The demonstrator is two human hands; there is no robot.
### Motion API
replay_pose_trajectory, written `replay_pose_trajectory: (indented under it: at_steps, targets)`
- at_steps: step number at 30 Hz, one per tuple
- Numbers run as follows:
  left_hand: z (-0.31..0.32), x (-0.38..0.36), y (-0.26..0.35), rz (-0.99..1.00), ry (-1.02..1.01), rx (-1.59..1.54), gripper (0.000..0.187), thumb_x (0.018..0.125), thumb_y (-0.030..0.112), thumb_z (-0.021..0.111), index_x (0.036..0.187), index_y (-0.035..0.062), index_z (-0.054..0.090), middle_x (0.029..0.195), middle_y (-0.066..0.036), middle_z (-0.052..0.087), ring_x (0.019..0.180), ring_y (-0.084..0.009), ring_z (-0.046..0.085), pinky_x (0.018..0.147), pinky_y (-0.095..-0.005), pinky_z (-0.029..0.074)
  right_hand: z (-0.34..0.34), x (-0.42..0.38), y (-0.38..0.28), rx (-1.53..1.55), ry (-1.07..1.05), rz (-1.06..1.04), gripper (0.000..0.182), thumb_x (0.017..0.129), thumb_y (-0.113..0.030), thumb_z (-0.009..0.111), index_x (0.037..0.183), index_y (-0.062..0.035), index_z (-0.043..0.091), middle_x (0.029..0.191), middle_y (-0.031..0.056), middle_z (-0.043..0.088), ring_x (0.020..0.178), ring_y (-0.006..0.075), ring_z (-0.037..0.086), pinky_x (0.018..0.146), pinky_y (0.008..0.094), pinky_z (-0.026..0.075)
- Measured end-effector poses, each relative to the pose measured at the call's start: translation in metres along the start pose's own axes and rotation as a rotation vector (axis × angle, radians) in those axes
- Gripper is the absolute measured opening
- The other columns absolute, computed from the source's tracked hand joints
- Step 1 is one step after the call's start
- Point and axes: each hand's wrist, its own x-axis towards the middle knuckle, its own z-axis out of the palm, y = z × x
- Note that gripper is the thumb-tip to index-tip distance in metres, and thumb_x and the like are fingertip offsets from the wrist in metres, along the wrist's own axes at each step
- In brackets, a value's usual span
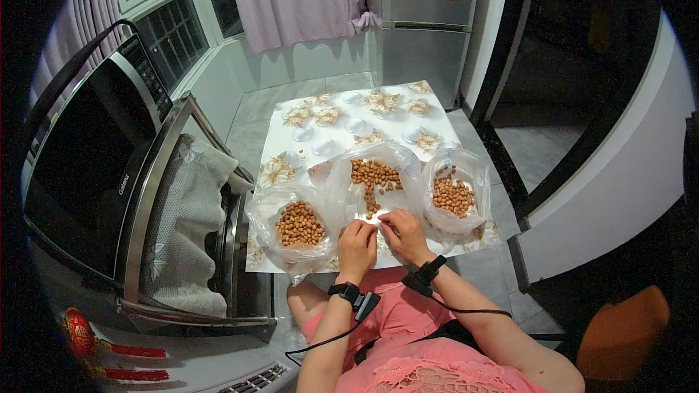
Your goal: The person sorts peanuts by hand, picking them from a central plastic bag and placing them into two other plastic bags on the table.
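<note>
On the floral-covered table [335,105] stand three open clear plastic bags of small brown nuts. My left hand [357,248] and my right hand [403,235] are close together at the near edge of the middle bag [333,183], fingers bent inward and fingertips nearly meeting. Whatever they hold, if anything, is too small to make out. Nuts [373,176] lie spread in the middle bag, a few just beyond my fingertips. The left bag [258,212] holds a heap of nuts [299,224]; the right bag [477,167] holds a smaller heap [453,196].
A microwave [91,153] stands on a metal rack [131,269] at the left, beside the table. Beyond the table are a grey fridge [422,58] and a pale curtain [298,0]. Black cables [470,311] run from both wrist straps.
</note>
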Motion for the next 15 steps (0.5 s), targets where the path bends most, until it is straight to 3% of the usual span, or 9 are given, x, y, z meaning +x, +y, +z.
replay_pose_trajectory:
  at_steps: [15]
  targets:
    - [0.0009, 0.0, -0.0006, -0.007, 0.005, 0.0, 0.007, 0.083, 0.008, 0.071, 0.089, 0.0059, 0.068, 0.089, -0.01, 0.064, 0.087, -0.0319, 0.065, 0.08, -0.0422, 0.05, 0.0009, -0.0009, 0.0018, 0.025, -0.011, 0.044, 0.011, 0.083, -0.005, 0.068, 0.092, -0.0016, 0.063, 0.088, 0.0143, 0.062, 0.086, 0.0351, 0.063, 0.075, 0.0441, 0.051]
